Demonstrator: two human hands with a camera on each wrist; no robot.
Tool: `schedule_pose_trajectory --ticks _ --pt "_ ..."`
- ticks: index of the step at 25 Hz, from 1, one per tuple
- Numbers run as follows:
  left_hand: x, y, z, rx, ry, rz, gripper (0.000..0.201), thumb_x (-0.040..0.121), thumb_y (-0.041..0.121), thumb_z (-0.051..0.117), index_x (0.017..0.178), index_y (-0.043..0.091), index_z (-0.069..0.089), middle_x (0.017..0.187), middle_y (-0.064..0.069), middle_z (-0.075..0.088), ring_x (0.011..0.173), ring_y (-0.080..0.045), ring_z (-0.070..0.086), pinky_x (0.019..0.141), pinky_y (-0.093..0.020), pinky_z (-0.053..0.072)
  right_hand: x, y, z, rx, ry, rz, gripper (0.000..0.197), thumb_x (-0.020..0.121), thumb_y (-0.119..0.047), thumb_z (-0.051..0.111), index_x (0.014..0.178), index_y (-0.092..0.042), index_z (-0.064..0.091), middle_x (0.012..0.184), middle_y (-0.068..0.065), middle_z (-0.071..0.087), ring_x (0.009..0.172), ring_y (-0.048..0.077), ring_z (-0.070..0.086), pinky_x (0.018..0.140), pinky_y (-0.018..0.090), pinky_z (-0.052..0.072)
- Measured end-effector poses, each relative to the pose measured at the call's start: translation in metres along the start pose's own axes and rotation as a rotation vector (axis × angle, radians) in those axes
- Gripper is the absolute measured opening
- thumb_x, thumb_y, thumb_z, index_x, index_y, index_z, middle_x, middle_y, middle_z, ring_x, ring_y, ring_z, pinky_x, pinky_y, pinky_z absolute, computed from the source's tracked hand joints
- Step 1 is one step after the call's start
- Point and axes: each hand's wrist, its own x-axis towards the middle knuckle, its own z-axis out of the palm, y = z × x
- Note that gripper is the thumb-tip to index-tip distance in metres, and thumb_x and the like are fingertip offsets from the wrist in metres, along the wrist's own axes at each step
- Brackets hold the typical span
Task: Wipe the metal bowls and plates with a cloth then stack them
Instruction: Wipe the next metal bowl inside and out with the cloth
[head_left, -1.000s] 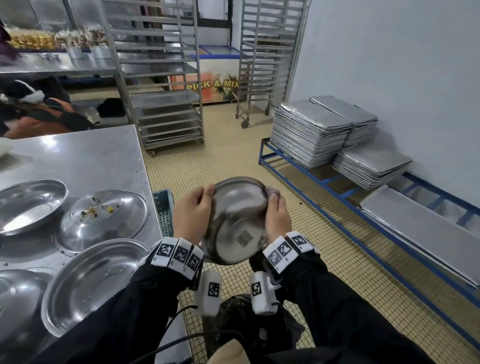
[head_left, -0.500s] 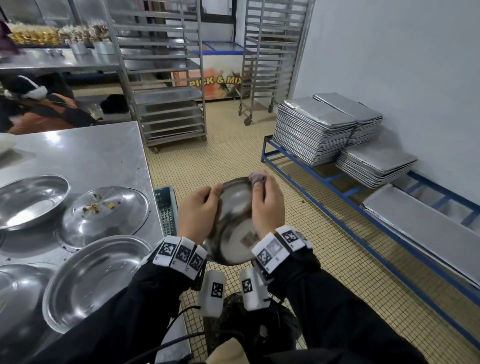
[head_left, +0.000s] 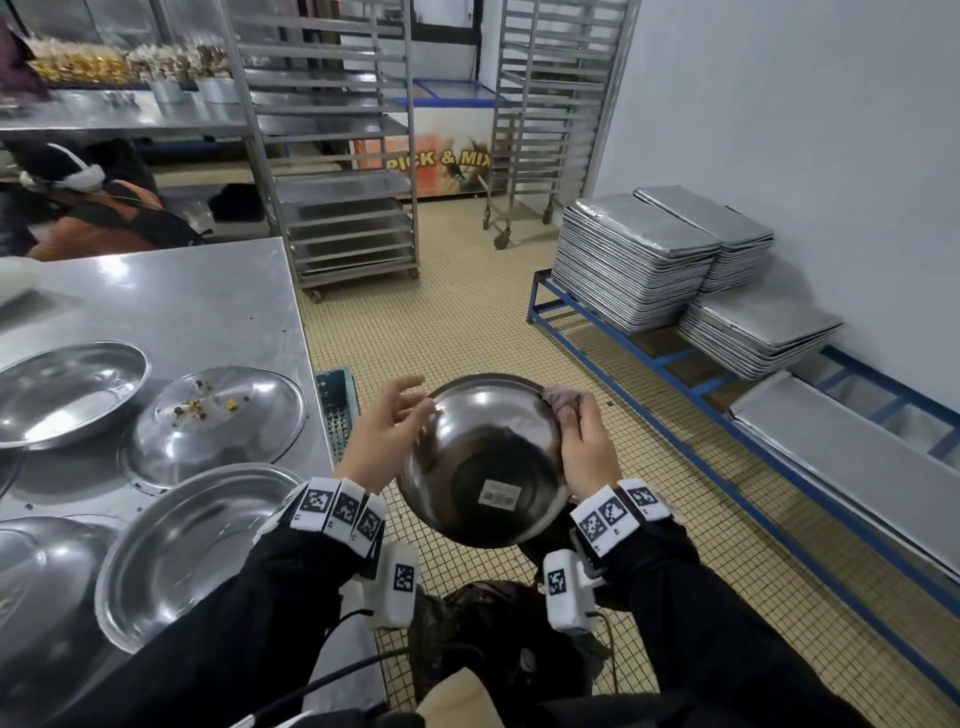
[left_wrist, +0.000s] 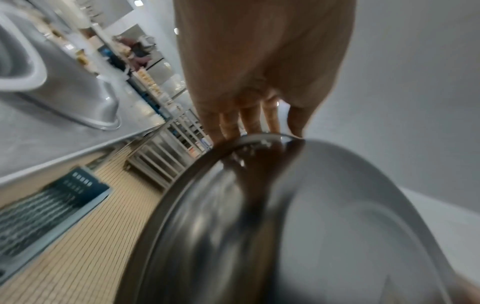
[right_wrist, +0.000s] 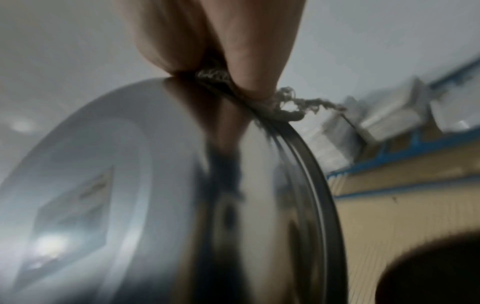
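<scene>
A metal bowl (head_left: 488, 462) is held up over the floor with its stickered bottom towards me. My left hand (head_left: 415, 402) lies at its left rim, fingers fairly straight; in the left wrist view the fingertips (left_wrist: 249, 127) touch the rim of the bowl (left_wrist: 324, 226). My right hand (head_left: 576, 415) pinches a greyish cloth (head_left: 563, 400) over the right rim. In the right wrist view the frayed cloth (right_wrist: 285, 105) sits between thumb and fingers on the edge of the bowl (right_wrist: 130, 185). Several metal plates lie on the steel table (head_left: 182, 312); one (head_left: 213, 421) carries food crumbs.
Other plates (head_left: 67, 389) (head_left: 187, 551) lie near the table's right edge. A blue crate (head_left: 337, 410) stands beside the table and a dark bag (head_left: 493, 634) sits below my hands. Stacked baking trays (head_left: 634, 260) fill a blue floor rack; trolley racks (head_left: 343, 208) stand behind.
The bowl has turned so its bottom faces me more squarely. My right hand with the cloth slid from the top of the bowl to its right rim. My left fingers loosened and straightened.
</scene>
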Motion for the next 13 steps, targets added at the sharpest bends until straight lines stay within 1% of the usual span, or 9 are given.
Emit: schedule_pose_trajectory --ticks 1,2,4,6,7,8,10,12,13 --pt "-0.001 0.0 0.002 0.045 -0.064 0.03 0.028 0.095 0.029 0.055 0.124 0.027 0.056 0.111 0.008 0.064 0.102 -0.012 0.061 0.089 -0.033 0.053 0.004 0.0 -0.002 -0.059 -0.054 -0.077 0.02 0.102 -0.028 0.033 0.112 -0.02 0.048 0.096 -0.012 0.059 0.085 0.004 0.058 0.064 0.018 0.041" --pt "-0.002 0.002 0.006 0.103 -0.109 0.062 0.028 0.095 0.032 0.055 0.123 0.031 0.056 0.109 0.011 0.062 0.1 -0.008 0.06 0.087 -0.03 0.053 0.006 -0.001 -0.003 -0.12 -0.113 -0.156 0.019 0.102 -0.025 0.034 0.111 -0.019 0.05 0.101 -0.011 0.06 0.088 0.005 0.058 0.071 0.018 0.044" --pt "-0.004 0.007 0.015 0.219 -0.145 0.117 0.021 0.095 0.037 0.054 0.115 0.035 0.057 0.102 0.013 0.063 0.093 -0.005 0.062 0.081 -0.027 0.054 0.013 -0.003 0.0 -0.238 -0.21 -0.272 0.019 0.101 -0.021 0.036 0.112 -0.016 0.051 0.107 -0.003 0.061 0.093 0.01 0.058 0.081 0.023 0.047" --pt "-0.003 0.01 0.021 0.324 -0.096 0.151 0.015 0.095 0.041 0.054 0.101 0.029 0.061 0.091 0.01 0.065 0.083 -0.007 0.063 0.074 -0.025 0.054 0.017 -0.005 0.004 -0.29 -0.265 -0.315 0.021 0.1 -0.021 0.037 0.115 -0.014 0.05 0.107 0.004 0.062 0.094 0.018 0.059 0.083 0.032 0.049" --pt "-0.002 0.01 0.021 0.357 -0.077 0.149 0.021 0.095 0.042 0.053 0.093 0.023 0.063 0.084 0.007 0.066 0.077 -0.01 0.063 0.071 -0.025 0.053 0.018 -0.006 0.006 -0.293 -0.279 -0.324 0.022 0.1 -0.021 0.037 0.116 -0.014 0.05 0.106 0.005 0.062 0.094 0.02 0.06 0.082 0.033 0.049" --pt "0.0 0.009 0.02 0.373 -0.065 0.141 0.026 0.095 0.042 0.053 0.087 0.019 0.063 0.078 0.004 0.066 0.073 -0.013 0.063 0.068 -0.025 0.052 0.017 -0.006 0.008 -0.292 -0.28 -0.33 0.023 0.1 -0.022 0.037 0.116 -0.013 0.051 0.106 0.006 0.062 0.095 0.021 0.059 0.083 0.034 0.049" --pt "0.003 0.006 0.017 0.377 -0.039 0.127 0.033 0.096 0.041 0.051 0.08 0.014 0.062 0.071 -0.002 0.064 0.067 -0.02 0.061 0.063 -0.03 0.05 0.016 -0.002 0.013 -0.302 -0.21 -0.336 0.026 0.1 -0.025 0.04 0.117 -0.013 0.054 0.11 0.006 0.059 0.101 0.021 0.054 0.088 0.036 0.045" --pt "0.002 0.004 0.017 0.364 0.0 0.101 0.037 0.098 0.04 0.048 0.079 0.011 0.061 0.069 -0.008 0.064 0.063 -0.024 0.059 0.062 -0.037 0.049 0.012 0.0 0.018 -0.326 -0.097 -0.292 0.031 0.097 -0.03 0.046 0.122 -0.015 0.057 0.119 0.006 0.051 0.111 0.021 0.043 0.096 0.035 0.039" --pt "0.001 0.005 0.017 0.344 0.021 0.078 0.037 0.099 0.04 0.046 0.081 0.011 0.062 0.069 -0.009 0.063 0.061 -0.023 0.057 0.062 -0.038 0.049 0.008 0.001 0.02 -0.32 -0.059 -0.278 0.034 0.096 -0.031 0.048 0.125 -0.015 0.057 0.124 0.006 0.046 0.114 0.02 0.039 0.098 0.033 0.038"
